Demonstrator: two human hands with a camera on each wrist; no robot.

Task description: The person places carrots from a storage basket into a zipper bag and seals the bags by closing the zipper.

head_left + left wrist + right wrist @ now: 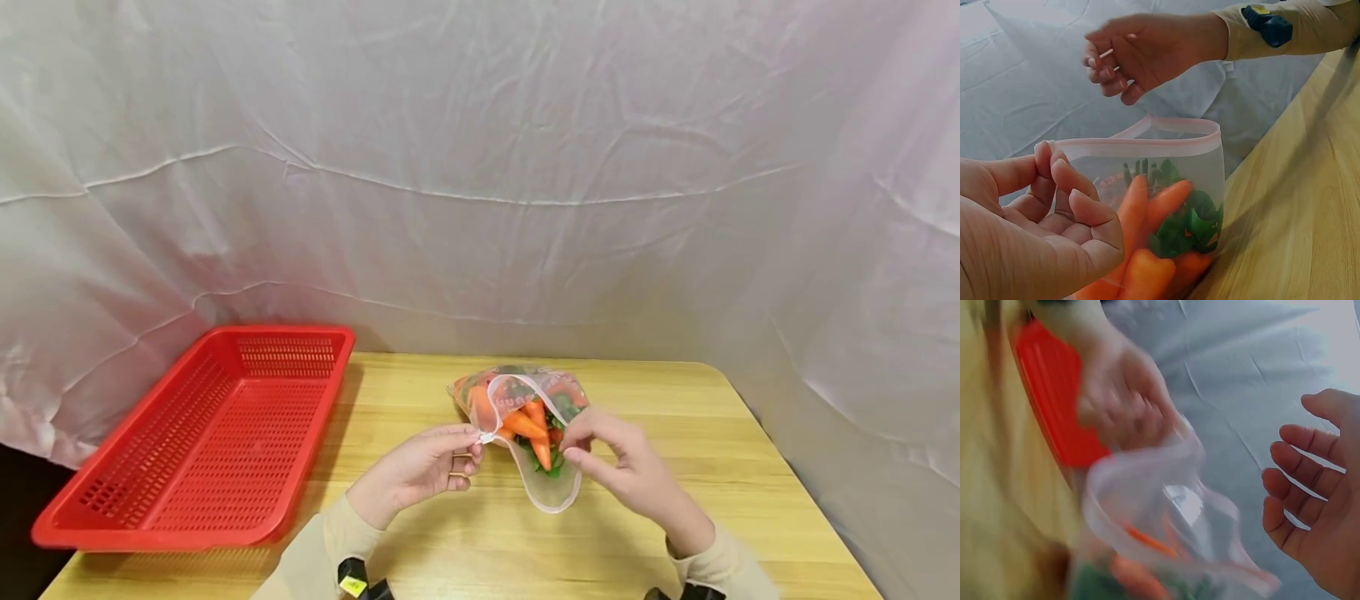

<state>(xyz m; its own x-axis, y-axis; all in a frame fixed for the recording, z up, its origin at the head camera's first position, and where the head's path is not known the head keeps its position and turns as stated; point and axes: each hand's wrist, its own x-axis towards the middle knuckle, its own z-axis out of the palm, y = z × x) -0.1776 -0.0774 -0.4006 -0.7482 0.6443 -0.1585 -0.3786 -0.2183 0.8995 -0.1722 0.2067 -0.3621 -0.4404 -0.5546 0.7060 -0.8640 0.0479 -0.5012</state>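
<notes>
A see-through zip bag (553, 497) with a pale pink rim stands on the table, its mouth gaping. Orange carrots (528, 423) and green leaves (1175, 234) show inside it. My left hand (423, 467) pinches the bag's left corner between thumb and forefinger, right at the white zip slider (487, 437). On the other side, my right hand (630, 467) is beside the bag's right rim with nothing in its grasp. In the left wrist view this right hand (1154, 56) hangs above the bag, apart from it, its fingers loosely bent.
To the left on the wooden table (705, 433) stands a large red slotted basket (165, 538), with no items visible in it. A pale grey cloth (480, 267) hangs behind the table and along its sides.
</notes>
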